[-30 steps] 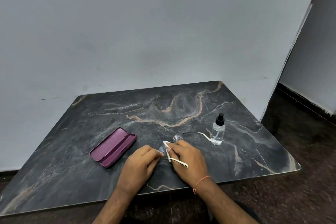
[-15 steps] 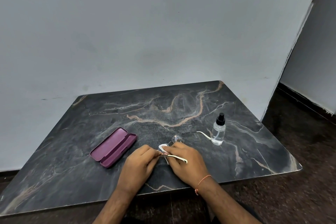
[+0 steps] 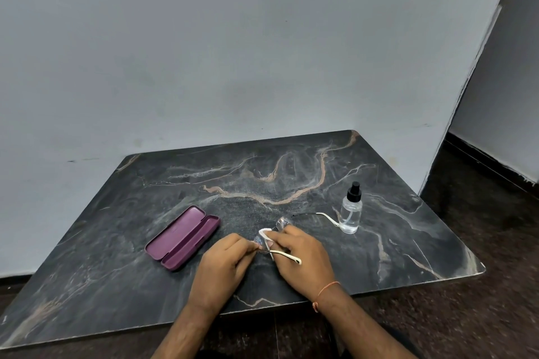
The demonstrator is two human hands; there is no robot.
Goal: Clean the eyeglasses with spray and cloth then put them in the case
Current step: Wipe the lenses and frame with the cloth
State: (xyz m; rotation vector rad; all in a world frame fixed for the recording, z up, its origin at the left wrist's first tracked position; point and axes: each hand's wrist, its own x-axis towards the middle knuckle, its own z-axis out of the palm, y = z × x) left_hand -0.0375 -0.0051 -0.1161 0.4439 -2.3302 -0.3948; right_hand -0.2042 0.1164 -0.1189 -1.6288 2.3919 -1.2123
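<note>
Both hands low at six o'clock on the desk (image 3: 379, 242), wiping in progress. Left hand (image 3: 223, 264) pinches the glasses' (image 3: 284, 223) near lens edge; right hand (image 3: 303, 253) curls round the white cloth (image 3: 264, 232), which has slid from the middle back over that lens within the last second. One temple trails to two o'clock beside the spray (image 3: 351, 210); the other lies across the right hand. Rubbing goes on, I'd say. Open case (image 3: 183, 237) waits at nine o'clock, nothing in it.

We see the open case (image 3: 183, 238) left of the eyeglasses (image 3: 284, 224) on the table (image 3: 408, 242), spray bottle (image 3: 351, 211) right of them.
</note>
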